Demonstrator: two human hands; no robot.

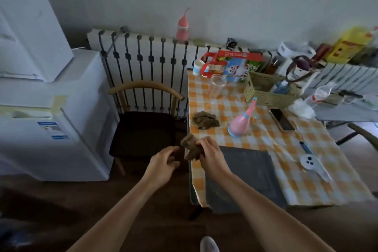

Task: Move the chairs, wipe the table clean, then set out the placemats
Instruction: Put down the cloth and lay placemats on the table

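Observation:
My right hand [210, 152] grips a crumpled brown cloth [189, 147] at the table's left edge. Just left of it, over the floor, my left hand [163, 160] holds nothing, its fingers loosely curled. A second brown cloth [205, 120] lies on the table [319, 172], which has an orange-and-white checked cover. A dark grey placemat [245, 172] lies at the near edge of the table. A wooden chair [143, 129] with a dark seat stands left of the table, against the radiator.
On the table are a pink spray bottle [241, 122], a phone [283, 119], a woven basket [266, 92], a clear cup [216, 86], a carton [231, 65] and a white utensil [315, 166]. A white fridge [51, 120] stands at the left. The floor is dark wood.

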